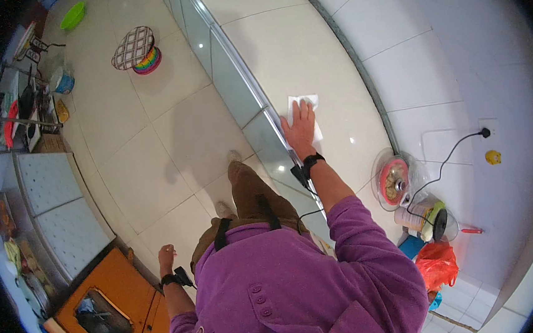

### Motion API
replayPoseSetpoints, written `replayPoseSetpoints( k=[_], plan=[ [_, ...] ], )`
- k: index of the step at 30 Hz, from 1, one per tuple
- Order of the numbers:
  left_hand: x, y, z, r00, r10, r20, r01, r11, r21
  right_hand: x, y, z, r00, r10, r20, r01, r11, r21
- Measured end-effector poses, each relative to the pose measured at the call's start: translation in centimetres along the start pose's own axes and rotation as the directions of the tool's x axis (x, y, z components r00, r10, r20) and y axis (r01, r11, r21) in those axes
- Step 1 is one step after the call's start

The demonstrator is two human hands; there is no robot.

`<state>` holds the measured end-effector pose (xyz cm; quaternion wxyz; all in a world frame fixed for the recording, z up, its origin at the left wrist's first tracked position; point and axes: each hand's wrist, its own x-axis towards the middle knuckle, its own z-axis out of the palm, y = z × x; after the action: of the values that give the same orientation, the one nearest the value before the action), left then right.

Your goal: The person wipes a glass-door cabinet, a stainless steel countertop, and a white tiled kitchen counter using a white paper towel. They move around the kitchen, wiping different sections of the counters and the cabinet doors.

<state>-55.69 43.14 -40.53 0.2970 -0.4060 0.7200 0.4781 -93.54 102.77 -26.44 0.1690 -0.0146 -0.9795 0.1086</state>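
Observation:
My right hand [300, 131] lies flat with spread fingers on a white cloth or paper wipe [310, 101], pressing it against the glossy cream tiled countertop [266, 49] near its metal-trimmed front edge. Parts of the wipe show beyond the fingertips and beside the palm. A black strap with a small device and cable is around that wrist. My left hand [167, 256] hangs low at my side over the floor, its fingers curled; whether anything is inside them cannot be seen. A similar strap circles the left wrist.
A glass-lidded red bowl [393, 182], a container [413, 216] and a red plastic bag [438, 265] stand along the wall. A black cable runs to the wall socket [488, 131]. Across the floor are a checked-top stool [137, 47], a green basin [73, 16], a rack and an orange wooden cabinet [67, 318].

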Motion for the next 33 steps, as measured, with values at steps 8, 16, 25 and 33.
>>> replayPoseSetpoints(
  k=[8,16,25,33],
  plan=[
    [-3.2,12.2,1.1,0.996,-0.026,-0.082,0.03,0.998,0.049,15.6,-1.3,6.4,0.993,0.114,0.024,-0.114,0.993,-0.021],
    [-2.4,21.7,-0.7,0.984,0.12,-0.132,-0.089,0.972,0.218,21.0,-0.1,8.8,0.987,0.099,-0.124,-0.097,0.995,0.028],
    [6.0,24.0,-1.0,0.964,0.119,0.236,-0.167,0.966,0.195,9.9,4.0,3.1,0.986,0.141,-0.09,-0.134,0.988,0.078],
    [13.2,27.8,-2.5,0.935,0.096,0.343,-0.264,0.833,0.487,-10.6,10.8,-5.9,0.818,0.537,-0.205,-0.567,0.813,-0.134]
  ],
)
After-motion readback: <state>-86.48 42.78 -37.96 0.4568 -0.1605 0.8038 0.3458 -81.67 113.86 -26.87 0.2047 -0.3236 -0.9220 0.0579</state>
